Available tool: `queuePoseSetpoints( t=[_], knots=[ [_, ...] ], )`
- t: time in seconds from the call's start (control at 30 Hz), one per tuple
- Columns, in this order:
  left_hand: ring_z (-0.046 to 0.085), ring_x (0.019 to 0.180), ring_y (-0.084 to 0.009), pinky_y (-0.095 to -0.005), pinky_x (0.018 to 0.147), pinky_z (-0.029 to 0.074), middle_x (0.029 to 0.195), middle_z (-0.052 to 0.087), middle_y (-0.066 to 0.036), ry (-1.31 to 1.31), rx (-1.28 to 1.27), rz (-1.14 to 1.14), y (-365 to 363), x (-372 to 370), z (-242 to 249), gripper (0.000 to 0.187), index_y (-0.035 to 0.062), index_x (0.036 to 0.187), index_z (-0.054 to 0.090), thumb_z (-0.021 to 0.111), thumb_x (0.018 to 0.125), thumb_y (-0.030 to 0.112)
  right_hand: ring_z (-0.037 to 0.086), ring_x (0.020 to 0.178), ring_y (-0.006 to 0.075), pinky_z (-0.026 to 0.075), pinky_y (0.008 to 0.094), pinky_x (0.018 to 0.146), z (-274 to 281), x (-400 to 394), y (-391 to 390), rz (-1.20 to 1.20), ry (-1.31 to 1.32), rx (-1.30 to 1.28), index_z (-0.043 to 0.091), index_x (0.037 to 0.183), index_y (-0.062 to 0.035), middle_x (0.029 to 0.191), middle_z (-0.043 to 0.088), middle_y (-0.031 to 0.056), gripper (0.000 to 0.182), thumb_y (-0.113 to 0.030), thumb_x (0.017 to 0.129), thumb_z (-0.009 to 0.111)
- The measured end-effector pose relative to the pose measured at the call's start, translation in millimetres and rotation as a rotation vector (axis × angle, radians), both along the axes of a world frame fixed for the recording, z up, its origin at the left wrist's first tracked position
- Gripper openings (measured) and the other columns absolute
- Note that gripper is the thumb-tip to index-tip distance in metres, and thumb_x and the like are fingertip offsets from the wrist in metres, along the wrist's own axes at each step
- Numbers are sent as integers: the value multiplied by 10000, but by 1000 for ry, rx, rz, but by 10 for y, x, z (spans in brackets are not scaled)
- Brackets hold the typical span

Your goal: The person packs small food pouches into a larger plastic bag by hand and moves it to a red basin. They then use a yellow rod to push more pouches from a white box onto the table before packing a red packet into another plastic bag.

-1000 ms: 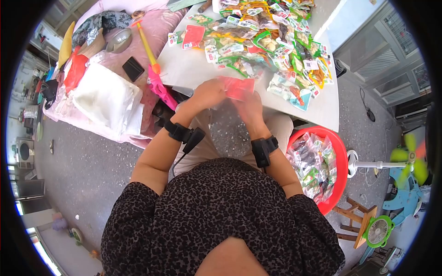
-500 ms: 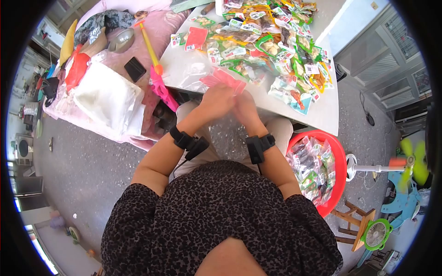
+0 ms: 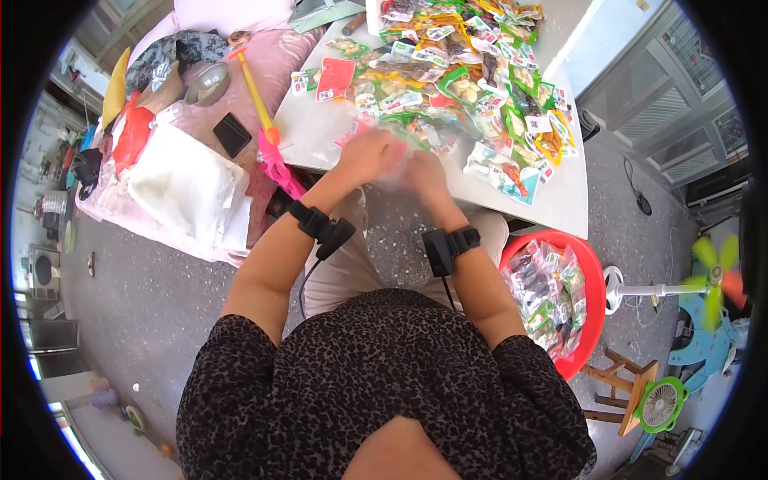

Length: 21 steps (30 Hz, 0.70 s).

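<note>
Both hands are over the near edge of the white table. My left hand is closed, with something pinkish at its fingertips, too blurred to make out. Just to its right, my right hand is smeared by motion, and a clear, blurred film shows between the two. A bit of red packaging lies behind my left hand. Farther back are a red packet and a heap of green, yellow and clear food packets.
A red tub of packets stands on the floor at the right. A pink-covered surface at the left holds white cloth, a dark phone-like object and a metal bowl. Fans and a wooden stool are at right.
My hands have moved slightly apart, and the red packaging once between them is now mostly hidden behind my left hand. The view has shifted a little.
</note>
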<state>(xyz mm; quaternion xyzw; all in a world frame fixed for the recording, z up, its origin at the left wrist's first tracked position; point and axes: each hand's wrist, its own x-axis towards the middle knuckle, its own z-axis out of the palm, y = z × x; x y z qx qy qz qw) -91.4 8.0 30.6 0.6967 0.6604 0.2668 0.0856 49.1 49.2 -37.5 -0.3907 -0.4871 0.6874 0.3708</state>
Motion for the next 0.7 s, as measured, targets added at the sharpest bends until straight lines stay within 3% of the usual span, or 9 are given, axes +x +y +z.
queuePoseSetpoints(
  t=[0.1, 0.23, 0.33, 0.7],
  knots=[
    [525, 729, -282, -383, 612, 430, 753, 526, -118, 73, 196, -44, 330, 94, -5, 124, 53, 736, 535, 498, 709, 169, 519, 691, 128, 427, 240, 539, 123, 156, -93, -62, 200, -22, 445, 984, -45, 792, 511, 41, 223, -124, 784, 504],
    [536, 733, -267, -367, 618, 448, 757, 527, -105, 245, 291, -55, 927, 354, -92, 113, 50, 723, 548, 509, 693, 152, 528, 709, 157, 427, 248, 553, 57, 287, -82, -109, 119, -26, 452, 979, -39, 818, 523, 59, 213, -125, 789, 493],
    [533, 718, -258, -356, 574, 438, 716, 533, -99, 315, 401, -45, 1228, 484, -195, 77, 61, 666, 579, 526, 625, 99, 533, 707, 154, 424, 244, 548, 126, 362, -193, -152, 154, -61, 455, 976, -34, 808, 527, 58, 218, -126, 780, 483],
    [538, 731, -237, -368, 596, 413, 728, 520, -72, 564, 330, -127, 1453, 543, -14, 91, 83, 687, 579, 501, 663, 124, 544, 684, 143, 420, 237, 523, 111, 571, -151, -193, 74, -38, 458, 958, -16, 829, 525, 64, 203, -99, 773, 466]
  ],
)
